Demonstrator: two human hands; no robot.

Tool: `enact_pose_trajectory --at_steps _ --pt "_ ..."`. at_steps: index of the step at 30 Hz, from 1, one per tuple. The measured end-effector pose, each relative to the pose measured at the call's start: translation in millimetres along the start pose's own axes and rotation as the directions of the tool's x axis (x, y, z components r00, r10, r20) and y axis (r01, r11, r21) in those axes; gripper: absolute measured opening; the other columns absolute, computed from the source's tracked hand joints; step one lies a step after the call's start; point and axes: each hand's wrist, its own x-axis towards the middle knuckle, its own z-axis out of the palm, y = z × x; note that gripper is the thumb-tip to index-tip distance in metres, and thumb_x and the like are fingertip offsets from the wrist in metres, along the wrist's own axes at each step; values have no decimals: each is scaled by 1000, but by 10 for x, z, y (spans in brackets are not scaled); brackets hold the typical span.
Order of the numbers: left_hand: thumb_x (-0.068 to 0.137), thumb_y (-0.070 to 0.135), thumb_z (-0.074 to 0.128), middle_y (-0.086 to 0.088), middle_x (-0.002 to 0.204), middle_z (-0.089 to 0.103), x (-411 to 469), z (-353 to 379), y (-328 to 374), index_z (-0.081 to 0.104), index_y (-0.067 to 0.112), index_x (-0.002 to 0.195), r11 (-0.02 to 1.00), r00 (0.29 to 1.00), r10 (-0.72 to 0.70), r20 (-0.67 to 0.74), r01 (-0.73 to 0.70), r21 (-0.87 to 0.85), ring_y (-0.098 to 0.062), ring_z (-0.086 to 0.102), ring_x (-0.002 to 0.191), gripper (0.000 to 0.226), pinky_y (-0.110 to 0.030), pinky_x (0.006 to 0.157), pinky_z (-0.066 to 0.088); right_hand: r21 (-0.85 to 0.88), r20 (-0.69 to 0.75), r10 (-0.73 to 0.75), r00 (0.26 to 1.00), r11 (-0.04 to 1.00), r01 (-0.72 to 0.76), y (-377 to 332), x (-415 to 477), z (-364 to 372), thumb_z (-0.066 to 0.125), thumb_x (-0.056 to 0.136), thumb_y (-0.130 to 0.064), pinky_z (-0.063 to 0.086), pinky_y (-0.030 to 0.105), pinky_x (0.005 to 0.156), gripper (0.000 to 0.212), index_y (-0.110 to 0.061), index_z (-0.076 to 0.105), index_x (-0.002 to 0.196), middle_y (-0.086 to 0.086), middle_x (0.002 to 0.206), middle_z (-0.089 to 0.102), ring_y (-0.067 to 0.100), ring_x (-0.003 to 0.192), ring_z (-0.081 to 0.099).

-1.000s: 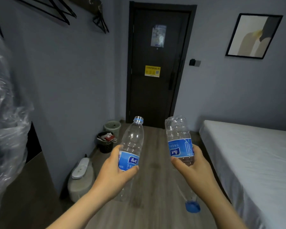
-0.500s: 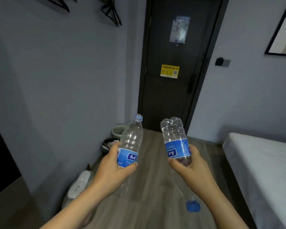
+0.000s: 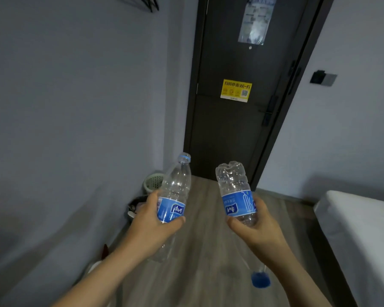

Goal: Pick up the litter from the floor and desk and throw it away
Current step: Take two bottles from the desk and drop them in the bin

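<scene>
A: So, starting at the left wall, what stands there?

B: Two bins on the floor [image 3: 208, 251] at the wall's foot: a pale latticed basket [image 3: 152, 181] and, nearer, a dark bin [image 3: 134, 203], half hidden behind the person's left hand [image 3: 155, 220]. Something pale lies in the dark one, but what it is cannot be told.

A: And that hand?

B: Its fingers and thumb wrap round the blue label of a clear bottle [image 3: 176, 185], held cap up and leaning slightly right. It looks empty, so a grip at mid-body is likely enough to carry it.

A: Then the other hand?

B: The right hand [image 3: 259, 227] clasps a second bottle [image 3: 233, 187] the other way up. Its ribbed base points toward the dark door [image 3: 231, 134] and its blue cap [image 3: 261, 281] hangs below the wrist. Which way up matters little for something headed to a bin.

A: Why are both held out in front?

B: By the look of it, both are litter in mid-carry, one to each hand, kept apart so they do not knock together. The bins lie ahead and to the left, so the left bottle is the nearer to them. Neither has been dropped in yet.

A: And at the far right?

B: Only the corner of a white bed [image 3: 359, 229], well apart from both hands.
</scene>
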Motion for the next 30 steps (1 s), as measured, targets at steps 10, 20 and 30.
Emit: enact_pose_trajectory --at_steps 10,20,30 --pt "78 31 74 9 91 64 2099 517 -122 40 38 110 997 998 -49 -47 52 64 -7 65 78 48 -18 64 51 -62 140 27 990 998 -18 424 2334 26 73 80 -24 57 26 67 47 -34 41 113 -6 91 66 13 78 68" --pt "75 34 69 10 89 64 3784 737 -501 41 39 113 960 965 -248 -86 257 115 -12 67 75 48 -29 67 56 -139 154 95 983 988 -73 671 4335 292 78 73 -37 56 33 74 60 -27 38 117 -11 93 59 7 80 64" --pt "78 30 75 15 87 58 5761 392 -1227 38 40 104 944 950 -298 -87 308 123 -2 60 74 46 -10 58 44 -242 224 159 961 965 -103 807 6277 1326 71 79 -46 44 17 59 64 -25 41 131 -16 90 57 1 78 61"
